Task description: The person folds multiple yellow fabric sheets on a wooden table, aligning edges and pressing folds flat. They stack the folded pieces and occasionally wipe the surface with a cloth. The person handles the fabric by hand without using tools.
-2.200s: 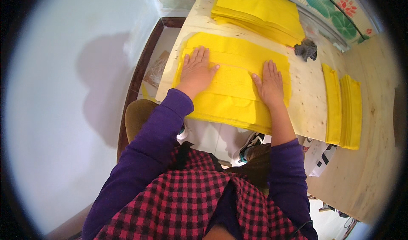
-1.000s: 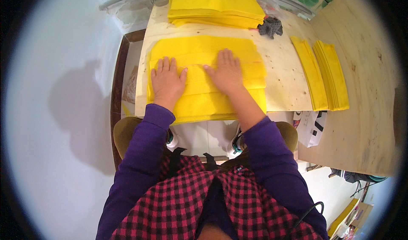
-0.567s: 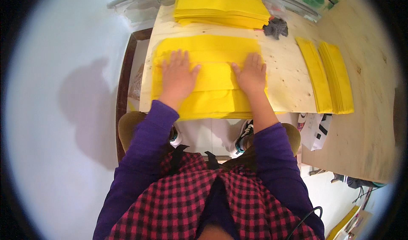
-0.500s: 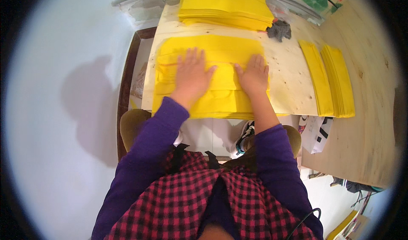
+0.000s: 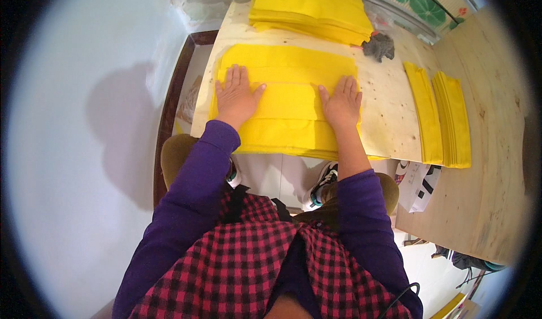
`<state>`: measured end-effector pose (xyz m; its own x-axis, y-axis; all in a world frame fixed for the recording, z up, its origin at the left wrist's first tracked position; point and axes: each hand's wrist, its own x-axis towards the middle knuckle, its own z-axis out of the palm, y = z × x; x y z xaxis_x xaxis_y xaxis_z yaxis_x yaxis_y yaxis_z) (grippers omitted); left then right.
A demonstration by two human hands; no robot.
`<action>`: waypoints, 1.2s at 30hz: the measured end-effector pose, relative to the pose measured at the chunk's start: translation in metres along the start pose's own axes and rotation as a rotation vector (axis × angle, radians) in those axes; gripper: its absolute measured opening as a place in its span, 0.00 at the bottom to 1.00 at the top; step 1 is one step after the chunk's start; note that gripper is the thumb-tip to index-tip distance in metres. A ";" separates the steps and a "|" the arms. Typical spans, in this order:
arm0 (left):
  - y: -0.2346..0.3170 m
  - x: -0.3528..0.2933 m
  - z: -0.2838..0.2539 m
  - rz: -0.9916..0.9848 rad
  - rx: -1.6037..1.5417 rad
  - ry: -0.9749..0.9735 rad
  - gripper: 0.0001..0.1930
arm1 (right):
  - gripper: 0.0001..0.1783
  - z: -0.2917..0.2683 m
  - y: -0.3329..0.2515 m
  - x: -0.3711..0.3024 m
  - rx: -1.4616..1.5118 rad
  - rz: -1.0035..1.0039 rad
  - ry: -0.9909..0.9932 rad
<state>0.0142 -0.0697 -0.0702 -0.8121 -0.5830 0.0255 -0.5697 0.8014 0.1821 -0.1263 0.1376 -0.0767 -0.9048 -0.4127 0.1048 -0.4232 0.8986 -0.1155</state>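
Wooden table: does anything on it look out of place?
A crumpled dark grey item, perhaps a cloth, stands out beside the far yellow stack: it is bunched up while the stack lies flat. No spill or tear shows on the near yellow fabric.

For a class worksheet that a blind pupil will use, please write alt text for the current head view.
A person's left hand and right hand lie flat on yellow cloth on a wooden table. Beyond the cloth are a yellow fabric pile and a crumpled grey rag; two narrow yellow bundles lie to the right.
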 end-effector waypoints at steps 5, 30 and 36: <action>-0.003 -0.002 0.006 -0.010 0.016 0.050 0.39 | 0.48 -0.018 -0.015 0.004 -0.022 -0.014 -0.049; -0.007 -0.004 0.005 0.011 -0.069 0.096 0.40 | 0.45 -0.003 0.030 0.011 -0.014 0.105 -0.116; -0.010 -0.007 0.006 0.005 -0.111 0.114 0.40 | 0.37 -0.032 0.029 0.033 -0.039 -0.060 0.068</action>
<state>0.0244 -0.0729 -0.0776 -0.7918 -0.5953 0.1367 -0.5430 0.7885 0.2887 -0.1671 0.1552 -0.0452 -0.8722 -0.4560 0.1769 -0.4731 0.8783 -0.0688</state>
